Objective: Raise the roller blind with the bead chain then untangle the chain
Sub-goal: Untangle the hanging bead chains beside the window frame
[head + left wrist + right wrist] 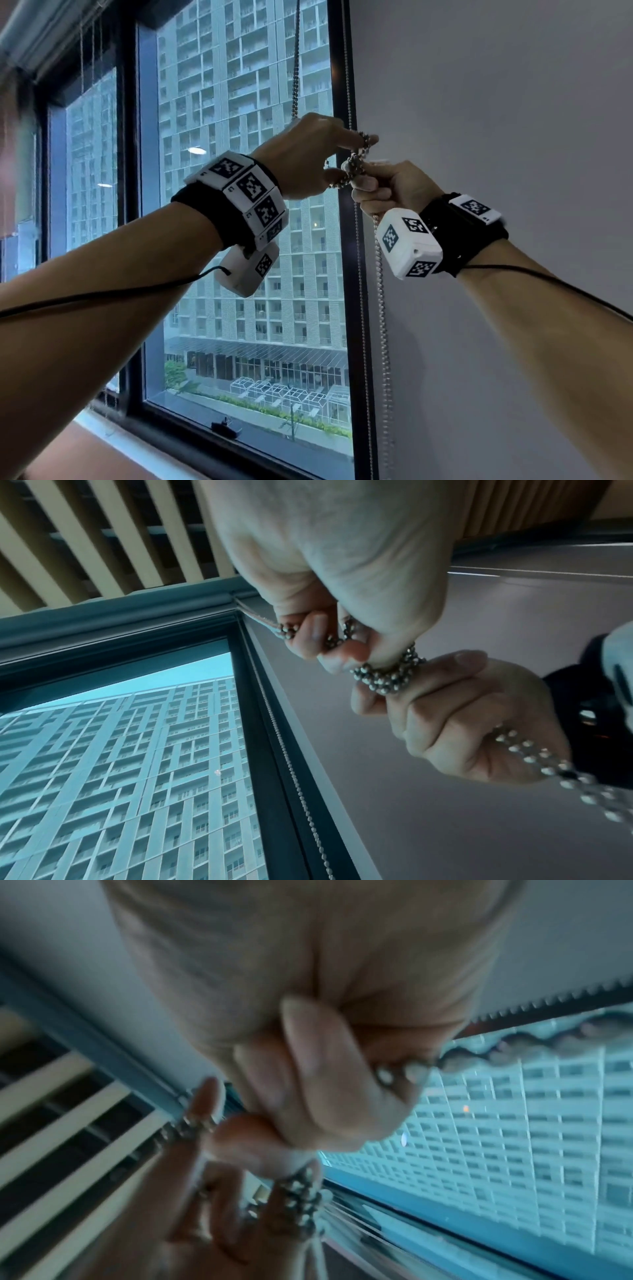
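A metal bead chain [296, 61] hangs in front of the window's right frame and is bunched into a tangle [356, 161] at chest height. My left hand [352, 156] pinches the tangle from the left, beads looped over its fingertips. My right hand [368, 174] is fisted round the chain just below the tangle, and the chain's lower part [382, 291] drops from it. In the left wrist view, the knot of beads [387, 674] sits between the left fingers [318, 637] and the right fist [455, 710]. The blurred right wrist view shows beads [400, 1072] in the right fist.
A second thin chain [349, 78] runs straight down along the dark window frame [356, 308]. The glass [239, 171] is uncovered and shows a tall building. A grey wall [496, 102] is at the right, a sill [137, 448] below.
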A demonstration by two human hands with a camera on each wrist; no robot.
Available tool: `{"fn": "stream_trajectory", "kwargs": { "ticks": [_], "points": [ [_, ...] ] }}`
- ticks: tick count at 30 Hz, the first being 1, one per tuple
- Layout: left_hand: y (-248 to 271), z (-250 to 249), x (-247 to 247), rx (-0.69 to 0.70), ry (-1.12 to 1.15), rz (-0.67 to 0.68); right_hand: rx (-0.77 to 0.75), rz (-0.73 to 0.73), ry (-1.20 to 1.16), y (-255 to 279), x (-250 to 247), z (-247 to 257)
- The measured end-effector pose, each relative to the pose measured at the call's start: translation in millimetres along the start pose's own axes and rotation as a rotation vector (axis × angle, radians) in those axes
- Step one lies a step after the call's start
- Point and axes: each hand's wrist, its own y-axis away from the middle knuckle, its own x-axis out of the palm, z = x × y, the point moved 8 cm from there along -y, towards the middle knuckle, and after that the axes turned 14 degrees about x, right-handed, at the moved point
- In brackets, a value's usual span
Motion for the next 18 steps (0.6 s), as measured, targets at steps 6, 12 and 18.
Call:
{"fn": "stream_trajectory", "kwargs": {
  "ticks": [6, 12, 18],
  "points": [
    [-7, -5, 4, 0.041, 0.005, 0.097, -0.066, -0.171, 0.164, -2, -12, 16],
    [-1, 4, 8, -0.052, 0.019, 0.085, -0.161, -0.114, -0.125, 17, -8, 20],
    [-1, 8, 5, -0.067, 0.035, 0.012, -0.414, -0.710, 0.746, 49, 0, 40]
  ]
}}
